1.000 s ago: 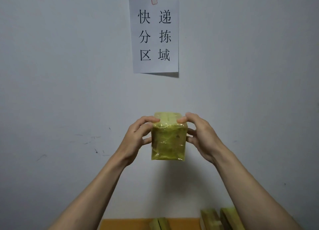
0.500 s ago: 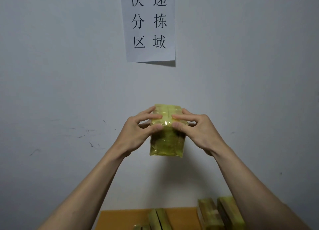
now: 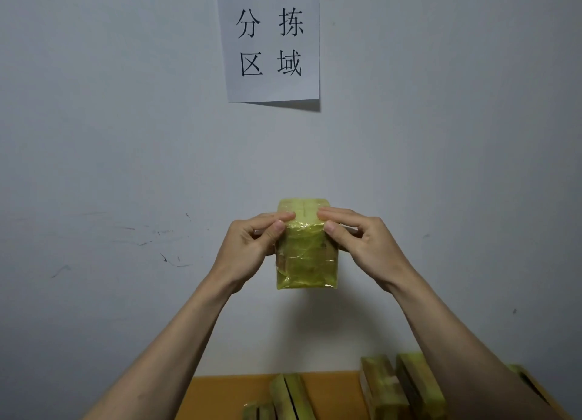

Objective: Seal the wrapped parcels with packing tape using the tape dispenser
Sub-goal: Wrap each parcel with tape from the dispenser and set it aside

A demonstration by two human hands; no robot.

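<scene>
Parcel held aloft in both hands before the wall

Parcel [image 3: 307, 255]: one block wrapped in glossy yellow-green film, upright, raised clear of the table [image 3: 327, 394], at the centre of the view. Wrinkles show in the film on the near face.

Left hand [image 3: 252, 246]: at 9 o'clock of the parcel, grip clenched on its upper left edge, thumb on the near face, forefinger along the top.

Right hand [image 3: 362, 246]: at 3 o'clock, grip likewise clenched on the upper right edge, thumb on the near face.

Other wrapped blocks [image 3: 403, 388]: several, standing on the orange table at 6 o'clock to 5 o'clock, well below the held one; a right forearm partly covers the farthest.

Paper sign [image 3: 271, 41]: white sheet with black characters, fixed to the grey wall [image 3: 110, 136] at 12 o'clock, top cut off by the frame.
</scene>
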